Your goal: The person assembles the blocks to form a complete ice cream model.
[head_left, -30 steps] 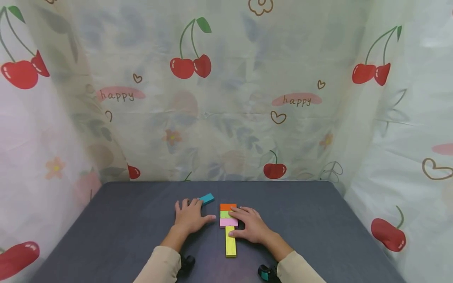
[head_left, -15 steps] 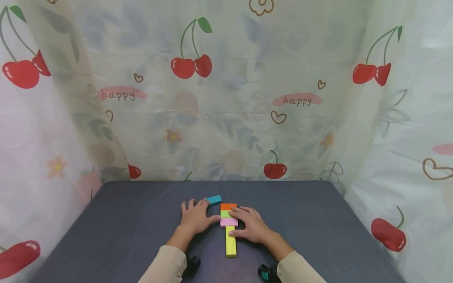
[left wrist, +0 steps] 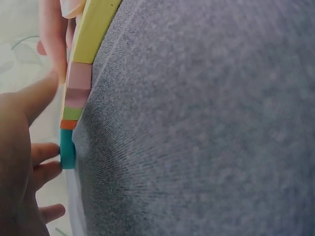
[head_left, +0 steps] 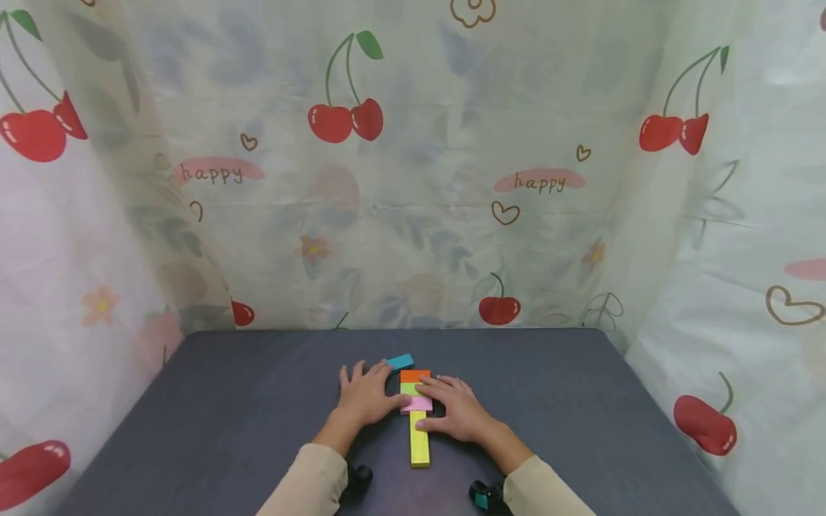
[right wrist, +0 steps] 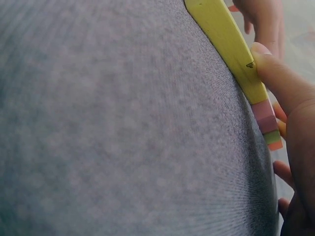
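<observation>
A yellow wooden block (head_left: 419, 450) lies lengthwise on the table, its far end against a crosswise pink block (head_left: 421, 404). Beyond the pink one come a green block (head_left: 408, 388) and an orange block (head_left: 416, 375), side by side in a row. My right hand (head_left: 459, 413) lies over them with fingers extended, thumb on the yellow block and a fingertip at the green. My left hand (head_left: 363, 398) is spread, its fingertips touching a slightly slanted blue block (head_left: 401, 361) at the orange block's far left corner. The left thumb reaches the pink block's left end.
The dark grey cloth-covered table (head_left: 258, 401) extends around the blocks. Behind it and along both sides hangs a pale curtain (head_left: 413, 179) printed with cherries. A black wrist device (head_left: 357, 481) sits on the left wrist, another (head_left: 485, 496) on the right.
The left hand has slid rightward, bringing the blue block from well left of the row to the orange block's far corner. The right hand and the other blocks have stayed put.
</observation>
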A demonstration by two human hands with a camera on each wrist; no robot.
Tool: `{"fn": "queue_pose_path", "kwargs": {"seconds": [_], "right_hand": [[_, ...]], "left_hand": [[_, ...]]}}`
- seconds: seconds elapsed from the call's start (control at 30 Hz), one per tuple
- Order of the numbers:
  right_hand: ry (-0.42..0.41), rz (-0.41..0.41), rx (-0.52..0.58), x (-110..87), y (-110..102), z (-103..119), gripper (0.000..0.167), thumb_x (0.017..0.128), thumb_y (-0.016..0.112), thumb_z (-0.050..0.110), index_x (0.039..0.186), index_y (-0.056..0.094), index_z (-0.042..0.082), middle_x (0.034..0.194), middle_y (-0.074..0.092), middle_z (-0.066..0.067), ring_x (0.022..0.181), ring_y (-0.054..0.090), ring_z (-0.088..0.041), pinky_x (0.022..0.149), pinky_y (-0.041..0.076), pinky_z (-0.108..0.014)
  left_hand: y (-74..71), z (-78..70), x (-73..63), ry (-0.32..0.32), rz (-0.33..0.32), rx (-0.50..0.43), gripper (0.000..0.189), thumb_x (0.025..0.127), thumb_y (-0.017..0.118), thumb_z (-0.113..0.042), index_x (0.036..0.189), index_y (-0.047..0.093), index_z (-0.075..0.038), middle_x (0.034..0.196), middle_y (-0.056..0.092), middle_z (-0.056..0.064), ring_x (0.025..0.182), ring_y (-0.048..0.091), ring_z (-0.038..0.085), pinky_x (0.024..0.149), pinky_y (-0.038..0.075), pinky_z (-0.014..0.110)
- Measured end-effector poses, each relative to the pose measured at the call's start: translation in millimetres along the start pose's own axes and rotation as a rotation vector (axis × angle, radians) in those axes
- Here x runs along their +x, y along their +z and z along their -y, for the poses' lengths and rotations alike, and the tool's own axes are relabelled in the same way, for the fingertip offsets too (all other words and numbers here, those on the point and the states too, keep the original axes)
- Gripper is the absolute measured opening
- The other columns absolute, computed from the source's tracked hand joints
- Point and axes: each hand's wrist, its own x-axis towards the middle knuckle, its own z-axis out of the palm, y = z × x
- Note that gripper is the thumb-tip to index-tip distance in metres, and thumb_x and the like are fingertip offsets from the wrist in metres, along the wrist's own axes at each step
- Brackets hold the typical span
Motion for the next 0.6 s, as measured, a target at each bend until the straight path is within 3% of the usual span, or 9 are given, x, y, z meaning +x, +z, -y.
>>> {"fn": "queue_pose_path", "kwargs": {"seconds": [0.6], "right_hand": [[-0.004, 0.006, 0.003, 0.5, -0.1, -1.0, 0.077, 0.083, 0.060, 0.068, 0.145, 0.048, 0.024, 0.152, 0.039, 0.003, 0.140, 0.029, -0.029, 0.108, 0.016, -0.062]], "left_hand": [[1.5, -1.7, 7.9, 0.101, 0.057, -0.072, 0.087, 0.081, 0.056, -0.074, 0.148, 0.045, -0.020, 0.154, 0.036, 0.006, 0.140, 0.022, 0.043, 0.107, 0.004, 0.067]]}}
